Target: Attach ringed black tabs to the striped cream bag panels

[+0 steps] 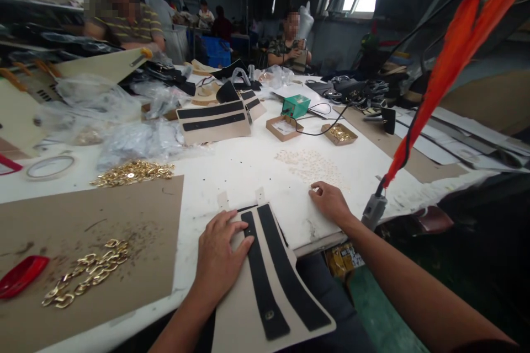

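Note:
A beige bag panel [232, 314] with two black strips [285, 265] lies over the table's front edge, partly hanging off it. A small round metal fitting [269, 315] shows near the lower end of the left strip. My left hand [221, 253] rests flat on the panel's upper left side, its thumb and forefinger touching that strip. Over the white tabletop, just below a scatter of tiny pale pieces [310, 164], is my right hand [329, 202]. Its fingers are curled in a pinch; whatever is between the fingertips is too small to make out.
Gold chain [89, 273] and a red object [22, 276] lie on brown board at left, near loose gold links [132, 172]. Small boxes [339, 133] and a green device [295, 105] stand beyond. An orange-wrapped cord [451, 60] hangs at right. People sit at the back.

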Tool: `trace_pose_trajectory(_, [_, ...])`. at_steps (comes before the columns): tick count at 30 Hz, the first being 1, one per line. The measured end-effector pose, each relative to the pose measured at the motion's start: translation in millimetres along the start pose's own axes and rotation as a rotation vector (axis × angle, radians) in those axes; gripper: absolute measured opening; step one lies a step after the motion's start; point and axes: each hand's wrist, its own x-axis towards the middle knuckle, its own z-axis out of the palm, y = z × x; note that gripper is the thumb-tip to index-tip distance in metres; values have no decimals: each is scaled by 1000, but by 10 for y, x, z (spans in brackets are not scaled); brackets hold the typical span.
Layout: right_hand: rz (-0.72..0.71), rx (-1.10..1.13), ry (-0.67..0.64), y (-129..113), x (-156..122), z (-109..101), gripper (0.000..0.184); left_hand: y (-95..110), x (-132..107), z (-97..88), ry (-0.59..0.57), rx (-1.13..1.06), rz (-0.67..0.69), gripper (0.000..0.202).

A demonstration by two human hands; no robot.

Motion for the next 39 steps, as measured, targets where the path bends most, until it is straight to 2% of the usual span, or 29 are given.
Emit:
trace_pose_trajectory(7, [-21, -55, -87, -19, -65, -98, 19, 38, -48, 3, 2, -27, -25, 18])
trace_pose_trajectory(11, [-26, -75, -123, -12, -123, -144, 24, 61, -68, -5, -8, -59, -49, 16])
trace_pose_trajectory(17, [-30, -110, -116, 46, -102, -125, 26, 76, -79, -16, -5, -59, -47, 16])
trace_pose_trajectory(25, [-118, -250, -111, 40, -136, -116, 21, 57, -63, -14, -7, -61, -37, 15])
trace_pose_trajectory(29, [-174, -306, -120, -20, -162, -172, 24, 66, -76, -15, -4, -66, -54, 14])
trace_pose_trajectory(32, [-238, -266, -145, -213, -202, -230, 27, 72, -86, -16, 2, -71, -54, 15])
trace_pose_trajectory(34, [-260, -101, -204, -461, -280, -255, 26, 75, -91, -18, 0, -74, -51, 17])
trace_pose_trajectory(37, [-292, 194, -364, -936, -462, -213, 23, 77, -97, -19, -2, -72, -55, 19])
trace_pose_trajectory(39, [-354, 290, -493, -1210, -575, -117, 20, 74, -100, -17, -2, -71, -57, 21])
